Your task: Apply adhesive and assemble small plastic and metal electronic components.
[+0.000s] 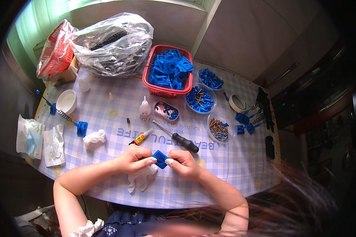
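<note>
Between my two hands, near the table's front edge, I hold a small blue square plastic piece (pixel 160 157) with a rounded recess in its face. My left hand (pixel 139 158) pinches its left corner, and my right hand (pixel 182 163) pinches the right corner. Both thumbs press on top, while the fingers curl underneath. A crumpled white tissue (pixel 141 179) lies just below my left hand. Beyond the hands are a glue tube (pixel 141 137) with a yellow and red label and a screwdriver (pixel 184 143) with a black handle.
A red basket (pixel 167 94) of blue plastic parts stands at the back, beside a clear bag (pixel 114 51) of black coils. To its right sit tubs of small blue parts (pixel 201 98) and screws (pixel 219 129). A white bowl (pixel 66 102) and a tape roll (pixel 238 102) flank them.
</note>
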Demonstrator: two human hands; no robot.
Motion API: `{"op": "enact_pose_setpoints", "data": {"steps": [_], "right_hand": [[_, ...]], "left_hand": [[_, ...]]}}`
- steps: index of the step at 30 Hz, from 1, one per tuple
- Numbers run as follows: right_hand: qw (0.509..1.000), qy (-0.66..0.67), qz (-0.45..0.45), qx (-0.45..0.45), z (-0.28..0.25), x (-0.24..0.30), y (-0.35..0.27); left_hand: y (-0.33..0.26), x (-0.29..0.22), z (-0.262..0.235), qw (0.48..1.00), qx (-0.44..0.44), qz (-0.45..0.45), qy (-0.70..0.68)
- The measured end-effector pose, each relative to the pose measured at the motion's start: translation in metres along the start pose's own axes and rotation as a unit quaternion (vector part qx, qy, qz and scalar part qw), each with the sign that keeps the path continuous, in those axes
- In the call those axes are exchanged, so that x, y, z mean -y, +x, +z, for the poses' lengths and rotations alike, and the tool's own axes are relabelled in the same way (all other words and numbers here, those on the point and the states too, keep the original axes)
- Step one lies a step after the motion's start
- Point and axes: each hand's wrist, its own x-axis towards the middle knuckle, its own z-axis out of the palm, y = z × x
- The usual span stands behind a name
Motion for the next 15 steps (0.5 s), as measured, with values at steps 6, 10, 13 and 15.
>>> {"op": "enact_pose_setpoints", "data": {"steps": [6, 10, 13, 15], "right_hand": [[1.000, -0.005, -0.004, 0.001, -0.0005, -0.0003, 0.0004], [1.000, -0.004, -0.007, 0.001, -0.0006, -0.0022, 0.0002], [1.000, 0.001, -0.003, -0.001, -0.0003, -0.0006, 0.0002], [1.000, 0.003, -0.002, -0.001, 0.0001, 0.0002, 0.0002]], "left_hand": [[-0.0002, 0.0015, 0.0002, 1.000, -0.001, 0.001, -0.001], [0.0002, 0.0002, 0.0006, 1.000, -0.005, 0.006, -0.002], [0.0003, 0.0000, 0.0006, 1.000, -0.003, 0.002, -0.002], [-0.0003, 0.0017, 0.0008, 1.000, -0.005, 0.002, -0.001]]}}
